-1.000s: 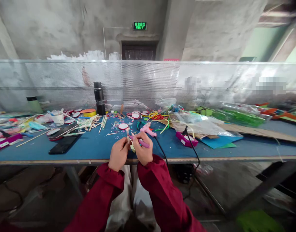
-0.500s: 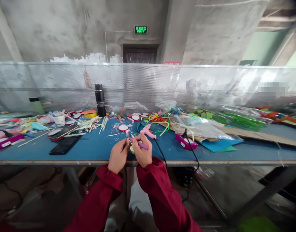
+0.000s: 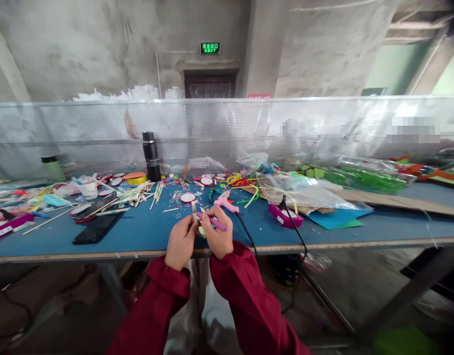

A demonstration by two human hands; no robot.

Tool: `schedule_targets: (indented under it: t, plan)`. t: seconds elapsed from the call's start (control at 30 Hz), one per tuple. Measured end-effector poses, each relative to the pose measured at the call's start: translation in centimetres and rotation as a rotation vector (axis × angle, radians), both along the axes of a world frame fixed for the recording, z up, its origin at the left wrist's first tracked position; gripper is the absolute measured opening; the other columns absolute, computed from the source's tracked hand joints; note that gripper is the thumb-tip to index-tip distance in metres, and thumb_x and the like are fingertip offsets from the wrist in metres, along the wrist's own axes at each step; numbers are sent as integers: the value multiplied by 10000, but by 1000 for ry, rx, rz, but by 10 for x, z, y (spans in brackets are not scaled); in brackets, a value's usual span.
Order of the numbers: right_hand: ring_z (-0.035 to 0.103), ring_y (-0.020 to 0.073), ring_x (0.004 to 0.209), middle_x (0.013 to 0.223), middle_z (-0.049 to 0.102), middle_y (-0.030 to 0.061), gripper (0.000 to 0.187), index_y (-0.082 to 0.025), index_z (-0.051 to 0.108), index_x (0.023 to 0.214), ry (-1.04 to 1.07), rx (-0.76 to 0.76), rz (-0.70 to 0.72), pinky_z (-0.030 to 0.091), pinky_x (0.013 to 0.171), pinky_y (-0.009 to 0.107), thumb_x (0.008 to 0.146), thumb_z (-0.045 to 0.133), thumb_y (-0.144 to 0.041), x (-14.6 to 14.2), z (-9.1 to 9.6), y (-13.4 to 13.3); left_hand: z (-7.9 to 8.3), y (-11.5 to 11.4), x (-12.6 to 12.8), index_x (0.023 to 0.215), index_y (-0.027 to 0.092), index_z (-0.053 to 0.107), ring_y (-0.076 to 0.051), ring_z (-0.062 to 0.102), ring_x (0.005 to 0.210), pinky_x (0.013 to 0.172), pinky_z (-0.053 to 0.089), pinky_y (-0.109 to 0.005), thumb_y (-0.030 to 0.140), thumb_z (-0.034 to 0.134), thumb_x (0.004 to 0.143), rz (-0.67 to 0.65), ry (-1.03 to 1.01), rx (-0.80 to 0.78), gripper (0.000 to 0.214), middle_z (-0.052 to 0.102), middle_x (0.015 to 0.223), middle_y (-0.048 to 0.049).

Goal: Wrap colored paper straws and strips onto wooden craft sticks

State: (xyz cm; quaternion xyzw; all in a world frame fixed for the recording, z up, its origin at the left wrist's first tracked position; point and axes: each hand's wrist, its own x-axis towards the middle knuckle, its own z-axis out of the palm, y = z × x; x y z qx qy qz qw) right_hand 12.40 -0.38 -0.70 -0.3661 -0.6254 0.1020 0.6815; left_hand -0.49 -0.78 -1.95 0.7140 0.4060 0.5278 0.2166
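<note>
Over the table's front edge, my left hand [image 3: 181, 241] pinches a short, flat wooden stick [image 3: 194, 209] that stands nearly upright. My right hand [image 3: 218, 232] is closed around a purple pen [image 3: 217, 224], its tip end pointing left at the stick. A small pale yellow-green piece [image 3: 202, 232] shows between the two hands; I cannot tell whether either hand holds it. Just beyond my hands lie a white round disc with a red rim [image 3: 187, 197] and a pink glue gun [image 3: 226, 202] with a black cord.
On the blue table [image 3: 138, 227] lie a black phone [image 3: 95, 230], loose sticks [image 3: 138, 195] and a purple box [image 3: 285, 215] with a cable. A black thermos [image 3: 151, 157] stands before the perforated metal screen [image 3: 219, 133]. Plastic bags [image 3: 304, 192] and coloured sheets spread right.
The camera view has shifted slightly. Both hands keep their hold on the stick and the pen, with hardly any movement.
</note>
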Motion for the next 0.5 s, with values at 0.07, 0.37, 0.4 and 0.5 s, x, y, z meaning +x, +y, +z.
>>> schedule_targets:
  t: [0.07,0.37,0.4,0.5]
  plan:
    - [586,148,657,677,617,-24,176,-222,564,704,-3,-4,4,441,663,284,880,560,-219,0,0,0,1,0,0,734,204,513,-157,504,668,631,328,-269,411,464,1011,-4,7,-6,349,552,687,17]
    - [580,147,652,672,614,-25,177,-221,572,708,0,-7,9,446,666,283,884,562,-224,0,1,-1,-1,1,1,776,208,542,-174,519,717,667,358,-276,426,462,1009,28,32,35,329,580,747,-3]
    - [580,147,654,674,615,-25,176,-221,573,711,2,-9,9,447,667,283,887,561,-227,0,1,-1,-1,1,1,773,207,540,-171,515,711,660,354,-274,433,463,1009,28,30,34,335,575,741,0]
    - [588,149,666,688,624,-21,168,-218,581,725,4,-8,9,453,674,283,891,561,-232,0,1,-1,0,0,1,756,204,535,-158,493,670,631,341,-266,454,463,1009,20,13,22,362,551,701,13]
